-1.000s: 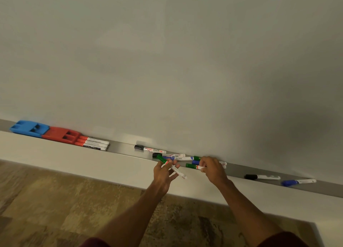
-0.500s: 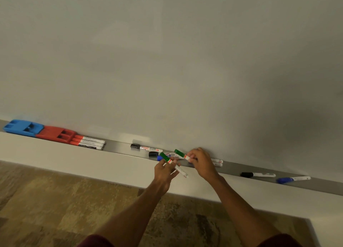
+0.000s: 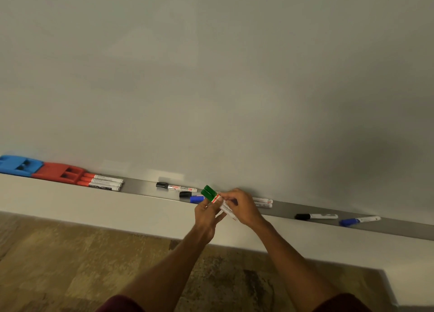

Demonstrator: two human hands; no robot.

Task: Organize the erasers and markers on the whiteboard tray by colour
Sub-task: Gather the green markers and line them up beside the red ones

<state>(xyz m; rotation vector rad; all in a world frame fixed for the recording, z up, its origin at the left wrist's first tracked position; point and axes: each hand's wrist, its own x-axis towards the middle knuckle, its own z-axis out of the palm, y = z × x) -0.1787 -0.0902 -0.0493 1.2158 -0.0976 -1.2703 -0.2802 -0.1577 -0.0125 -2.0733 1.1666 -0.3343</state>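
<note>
both hands grasp a pair of green-capped white plastic markers [image 3: 209,192] just in front of the grey metal whiteboard tray [image 3: 141,186], near its middle. the left hand [image 3: 206,215] holds the barrels from 7 o'clock; the right hand [image 3: 240,206] pinches them from 3 o'clock. the long axes are parallel, caps toward 10 o'clock, tails toward 4 o'clock. the barrels are mostly hidden by fingers and the labels are unreadable. a black-capped marker [image 3: 185,194] and a blue-capped marker [image 3: 196,199] on the tray are partly covered. half a second ago the green markers were apart, one per hand; now the caps lie side by side.
</note>
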